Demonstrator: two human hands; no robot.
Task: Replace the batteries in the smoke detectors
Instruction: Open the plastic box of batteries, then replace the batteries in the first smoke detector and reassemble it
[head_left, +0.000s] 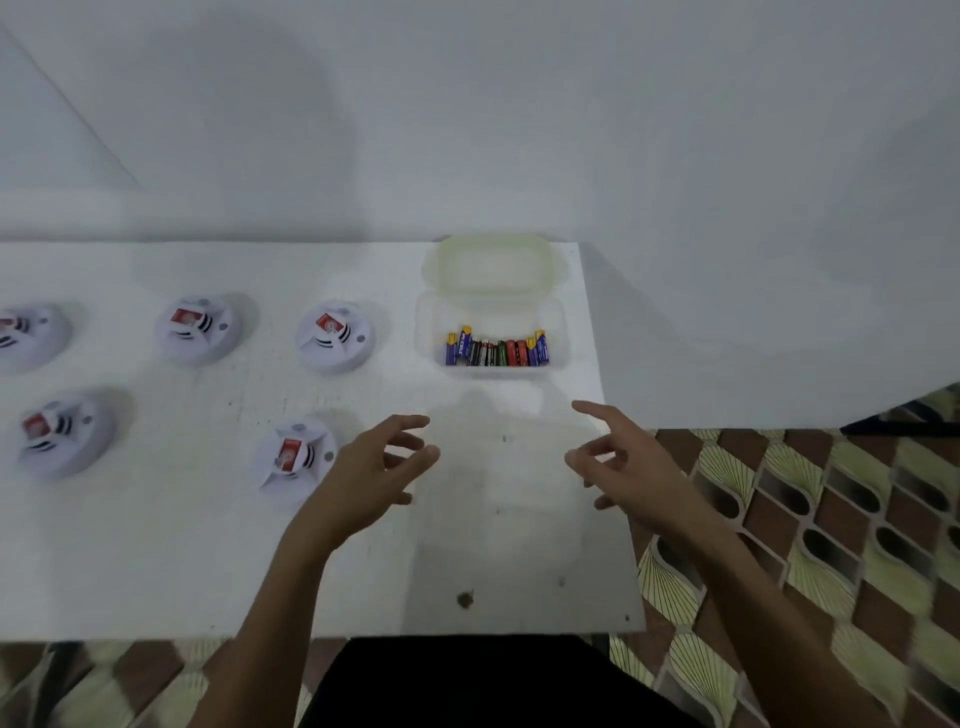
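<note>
White desk (156, 571), five smoke detectors (335, 336) at left, batteries (496, 351) in an open clear box (427, 322) at the back, my left hand (363, 478) and right hand (631, 462) hovering, fingers loosely spread, both hands empty.

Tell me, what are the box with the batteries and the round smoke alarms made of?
The box looks like clear, slightly cloudy plastic: the table shows through its walls, and its open lid has a pale greenish tint. The smoke alarms look like hard white plastic with smooth, moulded shells, though the blurry picture makes that a best guess.
</note>
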